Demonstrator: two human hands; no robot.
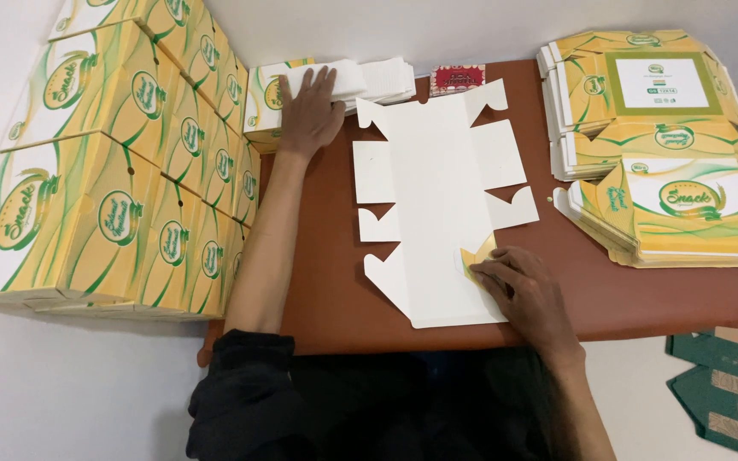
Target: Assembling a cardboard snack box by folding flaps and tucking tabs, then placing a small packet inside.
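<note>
White flat box blank (437,196) lies mid-frame on the brown table (326,290). Right hand (527,294) pinches its lower-right flap; left hand (309,107), fingers spread, rests on the white stack (369,78) at upper left.

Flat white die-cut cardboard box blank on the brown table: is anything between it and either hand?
Nothing visible. The right hand already presses a folded flap at the near right corner of the flat white die-cut cardboard box blank. The left hand rests on a stack of white sheets just left of it.

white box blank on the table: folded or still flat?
Mostly flat: the box blank lies spread white-side up; only one corner flap under the right hand is folded, showing yellow.
</note>
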